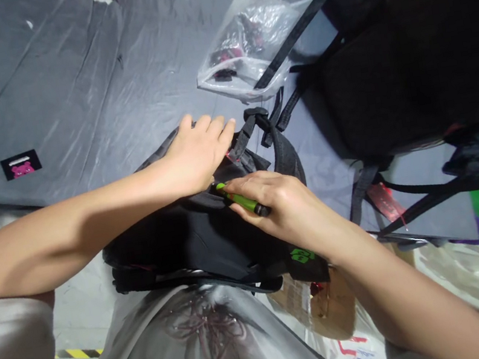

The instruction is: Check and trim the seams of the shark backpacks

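Observation:
A black backpack [175, 233] rests against my lap at the table's near edge. My left hand [198, 152] lies across its upper side, fingers bent over the fabric and thumb low near the tool's tip. Between the fingers and thumb of my right hand [272, 195] is a slim green tool with a black end [246, 203]; its kind is not clear. Its front end meets the backpack beside my left thumb, where the exact contact is hidden. Black straps and buckles [254, 131] lie just beyond my hands. A green printed mark [302, 255] shows on the bag's lower right.
Grey plastic sheeting [84, 101] covers the table. Beyond my hands lies a clear plastic bag [248, 43] with small dark and pink items. Another black backpack [404, 66] fills the right side. Small black-and-pink tags [21, 166] lie at left. Below right stands a cardboard box [335, 310].

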Available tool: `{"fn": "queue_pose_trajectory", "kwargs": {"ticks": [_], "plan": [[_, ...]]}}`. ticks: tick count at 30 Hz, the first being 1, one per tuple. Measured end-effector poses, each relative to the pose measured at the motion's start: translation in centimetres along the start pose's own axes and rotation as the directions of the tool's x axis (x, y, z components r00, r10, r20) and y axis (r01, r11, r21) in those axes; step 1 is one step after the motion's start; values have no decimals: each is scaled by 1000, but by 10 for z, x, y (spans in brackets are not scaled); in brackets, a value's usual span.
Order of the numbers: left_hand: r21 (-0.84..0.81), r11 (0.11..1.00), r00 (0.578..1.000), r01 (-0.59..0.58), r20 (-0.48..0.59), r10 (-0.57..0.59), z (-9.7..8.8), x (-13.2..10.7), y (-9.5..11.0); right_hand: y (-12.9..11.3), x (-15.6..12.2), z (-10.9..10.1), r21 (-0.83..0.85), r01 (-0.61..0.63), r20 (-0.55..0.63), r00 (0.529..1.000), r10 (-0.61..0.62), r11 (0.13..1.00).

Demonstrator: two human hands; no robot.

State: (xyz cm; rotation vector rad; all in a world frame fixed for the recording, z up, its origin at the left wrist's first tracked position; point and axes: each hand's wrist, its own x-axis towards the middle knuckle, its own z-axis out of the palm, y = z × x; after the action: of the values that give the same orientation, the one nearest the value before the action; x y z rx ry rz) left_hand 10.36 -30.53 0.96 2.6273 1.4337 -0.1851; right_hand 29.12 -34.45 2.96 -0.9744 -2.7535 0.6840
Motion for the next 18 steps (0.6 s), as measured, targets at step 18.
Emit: {"fn": "queue_pose_trajectory", "kwargs": {"ticks": [18], "plan": [[-8,1000,1000,2,-3,-2,-2,-1,0,-3,-3,-7,-141,-61,99,992,75,988]]}}
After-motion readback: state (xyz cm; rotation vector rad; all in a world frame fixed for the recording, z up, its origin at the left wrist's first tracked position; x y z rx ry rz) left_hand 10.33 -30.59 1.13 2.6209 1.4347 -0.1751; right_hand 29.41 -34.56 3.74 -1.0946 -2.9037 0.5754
